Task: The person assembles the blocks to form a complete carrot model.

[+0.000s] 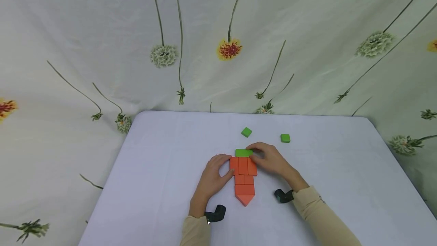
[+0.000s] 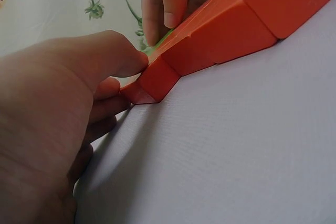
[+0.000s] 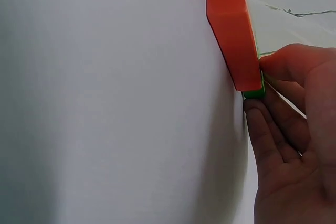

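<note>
Flat orange blocks [image 1: 244, 189] lie together on the white table in an upright figure, with a triangular block [image 1: 245, 199] at its near tip. A green block [image 1: 241, 153] lies against the far edge of the wide orange row. My left hand [image 1: 212, 176] holds the left block [image 1: 234, 165] of that row between thumb and fingers; its thumb [image 2: 123, 59] shows against the orange side in the left wrist view. My right hand [image 1: 269, 158] pinches the right end of the green block, its fingers [image 3: 268, 135] at the block's end in the right wrist view.
Two small green blocks [image 1: 246, 132] [image 1: 285, 138] lie apart on the table beyond the figure. The white tabletop [image 1: 164, 151] ends at a floral cloth [image 1: 205, 75] hanging behind it. A black wrist device [image 1: 216, 214] sits on each forearm.
</note>
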Available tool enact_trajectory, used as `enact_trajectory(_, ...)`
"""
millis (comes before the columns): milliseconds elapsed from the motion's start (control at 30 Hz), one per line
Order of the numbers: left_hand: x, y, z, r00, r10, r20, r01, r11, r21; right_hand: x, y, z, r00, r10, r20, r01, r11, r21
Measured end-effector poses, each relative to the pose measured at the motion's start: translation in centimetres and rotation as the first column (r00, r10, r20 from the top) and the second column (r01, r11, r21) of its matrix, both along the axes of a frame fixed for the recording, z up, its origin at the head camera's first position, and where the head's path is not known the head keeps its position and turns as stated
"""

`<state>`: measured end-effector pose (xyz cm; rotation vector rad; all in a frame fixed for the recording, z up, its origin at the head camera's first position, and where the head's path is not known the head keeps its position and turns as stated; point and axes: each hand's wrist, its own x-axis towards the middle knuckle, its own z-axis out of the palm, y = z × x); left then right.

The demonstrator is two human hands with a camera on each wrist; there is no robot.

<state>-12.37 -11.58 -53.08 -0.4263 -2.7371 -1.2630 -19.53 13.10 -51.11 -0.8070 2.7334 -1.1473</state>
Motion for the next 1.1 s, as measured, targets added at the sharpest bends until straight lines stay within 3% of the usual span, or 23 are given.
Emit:
enact_trajectory(700, 0.0, 0.1, -0.1, 0.999, 0.014, 0.031, -0.014, 1.000, -0.005, -0.2, -0.1, 0.8, 0.999, 0.020, 0.041, -0.021, 0.999, 0.026)
enact_trajectory(1100, 0.0, 0.1, 0.0, 1.000, 0.011, 0.014, -0.010, 1.000, -0.006, -1.7, -0.5, 0.9, 0.996, -0.090, -0.021, 0.090, 0.996, -0.022)
